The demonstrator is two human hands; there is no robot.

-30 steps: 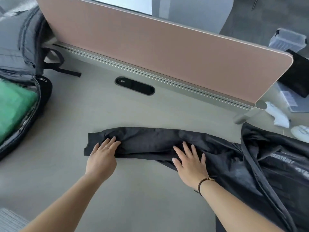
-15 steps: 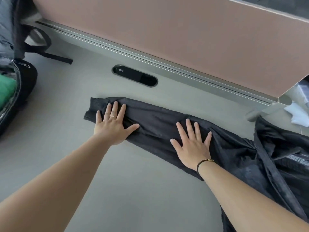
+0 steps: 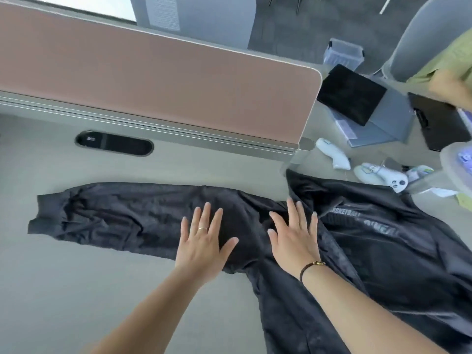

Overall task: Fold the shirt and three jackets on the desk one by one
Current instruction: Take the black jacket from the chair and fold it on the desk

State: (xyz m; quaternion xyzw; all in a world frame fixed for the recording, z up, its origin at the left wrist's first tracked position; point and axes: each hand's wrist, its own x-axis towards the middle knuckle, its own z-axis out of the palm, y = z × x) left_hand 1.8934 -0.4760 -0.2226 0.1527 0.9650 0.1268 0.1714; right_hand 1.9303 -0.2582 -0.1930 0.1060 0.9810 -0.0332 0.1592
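A black jacket [image 3: 383, 251] with white lettering lies spread on the grey desk [image 3: 76, 290], its body at the right. One long sleeve [image 3: 115, 215] stretches out flat to the left, cuff at the far left. My left hand [image 3: 204, 241], wearing a ring, lies flat with fingers spread on the sleeve near the shoulder. My right hand [image 3: 293, 238], with a dark bracelet at the wrist, presses flat beside it where the sleeve joins the body. Neither hand grips the cloth.
A pink divider panel [image 3: 166, 80] runs along the desk's back edge, with a black cable slot [image 3: 115, 144] in front. White controllers [image 3: 380, 175], a dark tablet [image 3: 352, 93] and a clipboard [image 3: 439, 121] lie at the back right. Another person's green sleeve [image 3: 447, 62] shows top right.
Both hands have slid rightward along the sleeve toward the shoulder, flat on the cloth. The view has swung right, so the backpack at the left is out of sight.
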